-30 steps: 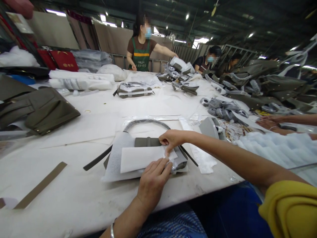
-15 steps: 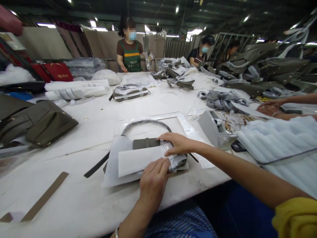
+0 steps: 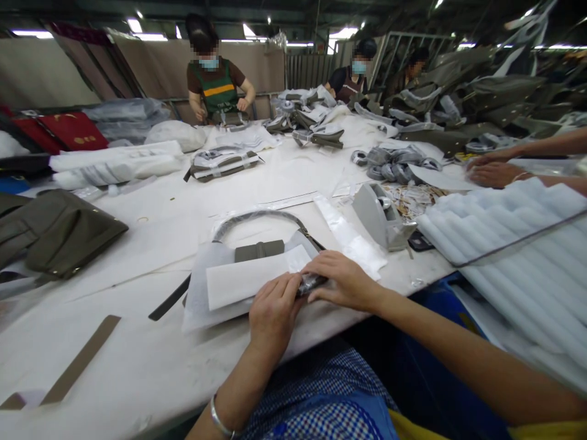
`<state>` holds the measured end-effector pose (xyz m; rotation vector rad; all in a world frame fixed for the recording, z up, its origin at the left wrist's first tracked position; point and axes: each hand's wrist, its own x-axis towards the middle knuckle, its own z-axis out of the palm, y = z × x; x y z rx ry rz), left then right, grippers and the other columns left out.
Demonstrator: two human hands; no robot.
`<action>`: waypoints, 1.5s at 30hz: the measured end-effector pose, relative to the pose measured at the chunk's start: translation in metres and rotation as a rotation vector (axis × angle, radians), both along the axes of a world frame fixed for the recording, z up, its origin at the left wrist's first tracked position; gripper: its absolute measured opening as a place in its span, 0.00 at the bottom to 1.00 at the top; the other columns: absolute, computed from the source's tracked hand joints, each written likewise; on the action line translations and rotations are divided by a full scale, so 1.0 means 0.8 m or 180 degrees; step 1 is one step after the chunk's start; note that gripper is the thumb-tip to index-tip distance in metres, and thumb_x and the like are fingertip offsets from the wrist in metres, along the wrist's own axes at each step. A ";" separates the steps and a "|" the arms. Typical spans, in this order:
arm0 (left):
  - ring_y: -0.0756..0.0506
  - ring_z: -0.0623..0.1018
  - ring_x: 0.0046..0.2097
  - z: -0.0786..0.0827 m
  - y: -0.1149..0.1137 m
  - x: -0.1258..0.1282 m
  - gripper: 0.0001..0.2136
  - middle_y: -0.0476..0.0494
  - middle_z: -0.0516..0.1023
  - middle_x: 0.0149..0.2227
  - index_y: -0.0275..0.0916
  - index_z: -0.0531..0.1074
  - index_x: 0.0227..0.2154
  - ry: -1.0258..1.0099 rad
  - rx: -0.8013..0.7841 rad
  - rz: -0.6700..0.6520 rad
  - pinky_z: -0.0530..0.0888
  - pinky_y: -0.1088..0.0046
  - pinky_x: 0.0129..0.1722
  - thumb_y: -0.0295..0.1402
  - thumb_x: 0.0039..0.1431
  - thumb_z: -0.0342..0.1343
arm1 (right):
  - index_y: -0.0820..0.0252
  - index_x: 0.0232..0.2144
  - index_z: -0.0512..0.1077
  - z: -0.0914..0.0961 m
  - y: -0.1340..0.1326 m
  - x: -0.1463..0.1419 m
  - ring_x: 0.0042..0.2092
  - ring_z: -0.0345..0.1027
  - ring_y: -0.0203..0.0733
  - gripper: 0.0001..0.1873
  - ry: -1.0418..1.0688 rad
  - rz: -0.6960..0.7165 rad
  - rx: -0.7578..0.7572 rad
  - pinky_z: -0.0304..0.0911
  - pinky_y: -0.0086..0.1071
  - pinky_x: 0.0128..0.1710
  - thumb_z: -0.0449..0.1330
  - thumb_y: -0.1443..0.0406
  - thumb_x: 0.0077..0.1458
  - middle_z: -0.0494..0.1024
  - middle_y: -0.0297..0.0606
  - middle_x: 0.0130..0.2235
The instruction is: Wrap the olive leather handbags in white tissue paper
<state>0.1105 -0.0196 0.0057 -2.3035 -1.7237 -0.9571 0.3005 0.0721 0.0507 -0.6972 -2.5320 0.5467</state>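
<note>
I can't make out one word for certain from here. On the red bag point(image 3: 73, 129) at the left, small gold marks point(image 3: 85, 140) sit too blurred to read. Across the counter point(image 3: 169, 226), a person's green apron point(image 3: 220, 78) shows faint lettering point(image 3: 224, 106) below its orange stripe point(image 3: 219, 90), likewise illegible.

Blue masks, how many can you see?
2. One blue mask is on the person in the green apron; another mask is on the next person to the right in the picture. More could be hidden.
</note>
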 end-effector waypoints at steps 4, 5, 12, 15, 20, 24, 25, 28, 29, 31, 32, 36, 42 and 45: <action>0.39 0.78 0.50 -0.001 0.000 -0.002 0.15 0.42 0.79 0.50 0.41 0.70 0.53 0.0123 0.0089 -0.0040 0.73 0.62 0.50 0.33 0.65 0.55 | 0.59 0.48 0.72 -0.036 -0.026 -0.001 0.51 0.65 0.49 0.18 -0.0022 -0.0449 0.0289 0.59 0.44 0.56 0.65 0.58 0.58 0.77 0.43 0.48; 0.39 0.78 0.50 -0.002 0.001 -0.002 0.14 0.42 0.79 0.50 0.41 0.69 0.54 0.0193 0.0127 -0.0054 0.73 0.62 0.50 0.33 0.67 0.53 | 0.59 0.48 0.72 -0.045 -0.027 -0.003 0.51 0.65 0.48 0.17 0.0038 -0.0538 0.0328 0.59 0.44 0.55 0.64 0.59 0.58 0.77 0.43 0.47; 0.41 0.78 0.49 -0.014 0.004 -0.012 0.15 0.43 0.79 0.51 0.40 0.69 0.55 0.0532 0.0491 -0.0079 0.71 0.65 0.50 0.36 0.71 0.45 | 0.57 0.52 0.68 -0.061 -0.025 -0.009 0.52 0.63 0.47 0.21 0.0115 -0.0609 0.0477 0.58 0.44 0.57 0.65 0.62 0.57 0.75 0.41 0.50; 0.41 0.79 0.49 -0.014 0.005 -0.012 0.15 0.42 0.79 0.50 0.40 0.69 0.54 0.0509 0.0496 -0.0088 0.72 0.65 0.49 0.35 0.70 0.46 | 0.58 0.54 0.67 -0.056 -0.025 -0.003 0.54 0.63 0.48 0.24 0.0009 -0.0450 0.0521 0.58 0.45 0.59 0.65 0.63 0.57 0.74 0.42 0.52; 0.41 0.78 0.52 -0.008 0.001 -0.010 0.15 0.43 0.78 0.52 0.40 0.69 0.55 0.0408 0.0292 -0.0153 0.74 0.65 0.52 0.30 0.66 0.54 | 0.55 0.58 0.65 -0.057 -0.028 0.007 0.56 0.65 0.47 0.27 -0.0003 -0.0262 0.0722 0.53 0.50 0.64 0.63 0.68 0.57 0.74 0.42 0.54; 0.42 0.72 0.59 0.005 -0.004 -0.026 0.24 0.41 0.67 0.64 0.40 0.61 0.62 0.0793 0.0208 -0.0353 0.71 0.62 0.58 0.29 0.64 0.56 | 0.55 0.60 0.64 -0.057 -0.022 0.015 0.57 0.66 0.49 0.29 -0.0173 -0.0202 0.1173 0.57 0.52 0.62 0.62 0.69 0.57 0.74 0.44 0.53; 0.41 0.69 0.62 0.010 -0.007 -0.034 0.26 0.41 0.64 0.66 0.39 0.59 0.64 0.0983 0.0246 -0.0363 0.70 0.60 0.60 0.29 0.63 0.56 | 0.55 0.60 0.64 -0.055 -0.018 0.019 0.56 0.66 0.50 0.29 -0.0258 -0.0172 0.1280 0.58 0.51 0.61 0.62 0.69 0.57 0.74 0.44 0.53; 0.37 0.62 0.67 0.030 -0.020 -0.062 0.28 0.39 0.60 0.67 0.36 0.56 0.66 0.1466 0.0363 -0.0134 0.64 0.52 0.64 0.28 0.64 0.55 | 0.56 0.58 0.67 -0.045 0.001 0.036 0.56 0.67 0.49 0.27 -0.0444 -0.0236 0.1516 0.58 0.51 0.61 0.59 0.73 0.56 0.75 0.44 0.53; 0.37 0.62 0.67 0.035 -0.025 -0.072 0.28 0.39 0.60 0.67 0.35 0.55 0.66 0.1572 0.0372 -0.0027 0.63 0.51 0.64 0.28 0.65 0.54 | 0.56 0.57 0.67 -0.041 0.006 0.042 0.56 0.67 0.49 0.27 -0.0478 -0.0311 0.1564 0.57 0.52 0.61 0.57 0.74 0.56 0.75 0.44 0.54; 0.37 0.62 0.67 0.038 -0.030 -0.090 0.27 0.39 0.60 0.67 0.35 0.53 0.67 0.1704 0.0355 0.0126 0.62 0.51 0.64 0.28 0.67 0.51 | 0.56 0.57 0.67 -0.037 0.010 0.050 0.58 0.66 0.50 0.26 -0.0465 -0.0540 0.1613 0.56 0.54 0.62 0.55 0.76 0.56 0.74 0.43 0.55; 0.37 0.63 0.66 0.035 -0.032 -0.097 0.26 0.39 0.60 0.67 0.34 0.53 0.67 0.1735 0.0342 0.0155 0.63 0.51 0.64 0.29 0.68 0.50 | 0.57 0.57 0.68 -0.036 0.007 0.052 0.58 0.66 0.51 0.25 -0.0379 -0.0692 0.1608 0.56 0.54 0.62 0.55 0.75 0.57 0.74 0.44 0.55; 0.39 0.66 0.64 0.007 -0.030 -0.110 0.23 0.39 0.64 0.65 0.32 0.57 0.65 0.1608 0.0293 0.0206 0.65 0.56 0.63 0.28 0.69 0.48 | 0.59 0.54 0.69 -0.048 -0.033 0.037 0.50 0.72 0.50 0.17 0.0341 -0.1175 0.0948 0.68 0.45 0.53 0.54 0.68 0.63 0.78 0.46 0.48; 0.39 0.66 0.64 -0.013 -0.030 -0.108 0.28 0.40 0.64 0.65 0.35 0.54 0.67 0.1235 0.0144 0.0138 0.63 0.58 0.64 0.34 0.66 0.52 | 0.58 0.63 0.56 -0.063 -0.081 -0.006 0.35 0.75 0.42 0.32 0.0678 -0.1400 -0.1689 0.73 0.43 0.42 0.59 0.61 0.59 0.77 0.46 0.48; 0.38 0.68 0.63 -0.013 -0.028 -0.107 0.33 0.38 0.66 0.64 0.35 0.53 0.67 0.1080 0.0243 0.0127 0.63 0.58 0.63 0.41 0.64 0.56 | 0.56 0.61 0.56 -0.060 -0.085 -0.026 0.49 0.74 0.46 0.36 0.1471 -0.1376 -0.2651 0.70 0.44 0.50 0.64 0.60 0.53 0.72 0.49 0.54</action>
